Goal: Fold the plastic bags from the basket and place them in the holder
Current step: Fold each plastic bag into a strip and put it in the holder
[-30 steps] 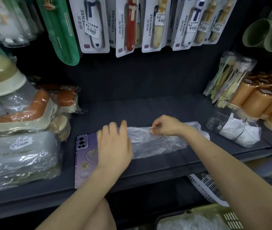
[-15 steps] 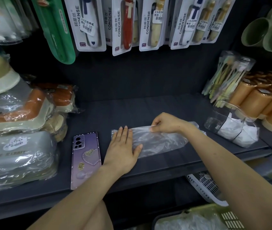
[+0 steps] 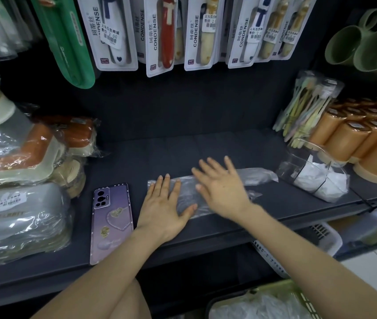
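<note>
A clear plastic bag (image 3: 258, 176) lay on the shelf (image 3: 183, 148), its nine o'clock end pinned by the left hand (image 3: 163, 208) with straight, close-set fingers so the right hand (image 3: 221, 189), fingers splayed over its middle, could apparently smooth it toward the holder (image 3: 314, 178) at three o'clock.

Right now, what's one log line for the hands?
plastic bag: lying on shelf | left hand: flat on its end | right hand: open above it

Left hand (image 3: 163, 209) flat on plastic bag (image 3: 186, 196), right hand (image 3: 221, 188) spread over it, dark shelf (image 3: 183, 148)
</note>
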The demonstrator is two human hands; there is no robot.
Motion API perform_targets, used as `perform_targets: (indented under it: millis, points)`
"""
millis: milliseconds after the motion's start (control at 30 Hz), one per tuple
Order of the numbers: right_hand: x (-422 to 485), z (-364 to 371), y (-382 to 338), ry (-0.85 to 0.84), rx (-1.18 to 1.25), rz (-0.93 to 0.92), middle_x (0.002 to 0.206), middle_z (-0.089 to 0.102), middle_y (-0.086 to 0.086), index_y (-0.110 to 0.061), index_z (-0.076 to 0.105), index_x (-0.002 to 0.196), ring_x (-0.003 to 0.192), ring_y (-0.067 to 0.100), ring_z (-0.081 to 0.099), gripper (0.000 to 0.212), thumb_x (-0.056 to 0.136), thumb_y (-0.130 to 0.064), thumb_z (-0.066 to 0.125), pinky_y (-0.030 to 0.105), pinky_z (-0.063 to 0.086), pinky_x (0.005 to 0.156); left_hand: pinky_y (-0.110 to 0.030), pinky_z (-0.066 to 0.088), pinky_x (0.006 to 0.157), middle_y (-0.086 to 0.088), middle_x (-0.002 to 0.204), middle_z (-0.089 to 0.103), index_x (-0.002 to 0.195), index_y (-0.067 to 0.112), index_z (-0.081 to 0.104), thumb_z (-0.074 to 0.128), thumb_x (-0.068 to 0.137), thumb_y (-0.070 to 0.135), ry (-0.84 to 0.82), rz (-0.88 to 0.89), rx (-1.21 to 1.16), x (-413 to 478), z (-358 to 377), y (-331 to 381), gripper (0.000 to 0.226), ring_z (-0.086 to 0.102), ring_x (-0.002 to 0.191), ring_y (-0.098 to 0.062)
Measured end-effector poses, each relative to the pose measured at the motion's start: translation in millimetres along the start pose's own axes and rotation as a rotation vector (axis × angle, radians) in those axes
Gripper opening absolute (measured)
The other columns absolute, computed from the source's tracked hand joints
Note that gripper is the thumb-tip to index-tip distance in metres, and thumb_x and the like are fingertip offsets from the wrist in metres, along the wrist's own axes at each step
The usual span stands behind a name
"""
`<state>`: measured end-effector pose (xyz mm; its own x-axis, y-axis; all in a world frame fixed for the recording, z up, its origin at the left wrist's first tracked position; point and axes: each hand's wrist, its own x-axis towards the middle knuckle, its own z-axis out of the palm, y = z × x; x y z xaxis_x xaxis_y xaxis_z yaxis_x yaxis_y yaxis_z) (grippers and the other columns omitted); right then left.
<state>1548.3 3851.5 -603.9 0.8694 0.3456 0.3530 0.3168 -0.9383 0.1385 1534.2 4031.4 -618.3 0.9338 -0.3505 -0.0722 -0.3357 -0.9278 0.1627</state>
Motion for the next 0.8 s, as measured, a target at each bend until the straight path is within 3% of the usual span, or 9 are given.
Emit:
perform_targets:
  millis: [67,133,167,233,367,500,633,733,800]
  points:
    - [-9,2,-10,-0.232,0.053,0.017,0.143,0.050,0.009,-0.022,0.052,0.138,0.136,0.026,0.043,0.065,0.099,-0.050,0.009,0.054,0.011,0.116,-0.033,-0.012,0.118,-0.009,0.161,-0.015,0.154,0.025,-0.004,0.012,0.090,0.073,-0.005,-0.002,-0.005,0,0,0,0.082,-0.016,0.148,-0.020]
    - [-17,2,3,-0.413,0.123,0.129,0.160,0.019,0.002,-0.033,0.022,0.152,0.148,0.021,0.013,0.085,0.082,-0.064,-0.018,0.051,-0.009,0.116,-0.034,-0.013,0.119,-0.010,0.160,-0.017,0.154,0.030,-0.004,0.005,0.084,0.079,-0.007,-0.017,-0.002,0,-2,0,0.086,-0.018,0.147,-0.021]
    - [-21,3,14,-0.439,0.124,0.180,0.162,0.010,-0.001,-0.037,0.013,0.152,0.149,0.019,0.005,0.087,0.078,-0.070,-0.020,0.051,-0.013,0.115,-0.035,-0.013,0.118,-0.011,0.160,-0.017,0.153,0.031,-0.004,-0.003,0.075,0.082,-0.005,-0.024,0.000,0,-1,0,0.093,-0.018,0.147,-0.022]
    - [-30,0,37,-0.467,0.098,0.260,0.162,0.004,-0.004,-0.041,0.007,0.152,0.149,0.017,0.000,0.081,0.079,-0.071,-0.015,0.050,-0.015,0.115,-0.035,-0.014,0.118,-0.011,0.160,-0.018,0.153,0.033,-0.005,-0.012,0.063,0.082,-0.015,-0.030,-0.001,-1,-2,0,0.103,-0.019,0.147,-0.022]
    - [-41,-5,83,-0.542,0.063,0.413,0.162,0.002,-0.005,-0.039,0.006,0.153,0.149,0.016,-0.002,0.058,0.098,-0.058,0.006,0.051,-0.012,0.117,-0.036,-0.014,0.119,-0.012,0.159,-0.019,0.153,0.033,-0.005,0.008,0.085,0.078,-0.027,-0.030,0.011,0,-3,0,0.083,-0.020,0.147,-0.023]
    - [-39,-11,57,-0.415,-0.010,0.330,0.162,0.011,0.004,-0.034,0.010,0.153,0.149,0.022,0.003,0.096,0.074,-0.068,-0.032,0.049,-0.014,0.116,-0.036,-0.014,0.119,-0.012,0.159,-0.020,0.153,0.033,-0.005,0.013,0.088,0.074,-0.028,-0.032,0.022,-1,-3,0,0.079,-0.021,0.146,-0.023]
    - [-41,-8,-2,-0.318,0.075,0.080,0.154,0.033,0.008,-0.031,0.035,0.147,0.145,0.027,0.026,0.081,0.090,-0.059,-0.015,0.049,-0.005,0.115,-0.038,-0.014,0.119,-0.015,0.159,-0.018,0.153,0.036,-0.004,0.010,0.086,0.077,-0.030,-0.055,0.050,0,-2,1,0.080,-0.019,0.147,-0.026]
    - [-45,-4,20,-0.451,0.142,0.166,0.162,0.005,-0.004,-0.038,0.007,0.152,0.149,0.018,0.000,0.090,0.074,-0.070,-0.025,0.048,-0.015,0.116,-0.039,-0.012,0.119,-0.014,0.159,-0.018,0.153,0.036,-0.004,0.012,0.087,0.076,-0.037,-0.061,0.045,0,-1,0,0.079,-0.019,0.147,-0.026]
    - [-53,-8,47,-0.453,0.092,0.229,0.162,0.004,-0.005,-0.039,0.004,0.152,0.149,0.018,0.000,0.105,0.062,-0.074,-0.037,0.048,-0.014,0.117,-0.039,-0.012,0.119,-0.013,0.159,-0.018,0.153,0.037,-0.005,0.011,0.086,0.077,-0.042,-0.061,0.046,0,-2,0,0.079,-0.019,0.147,-0.026]
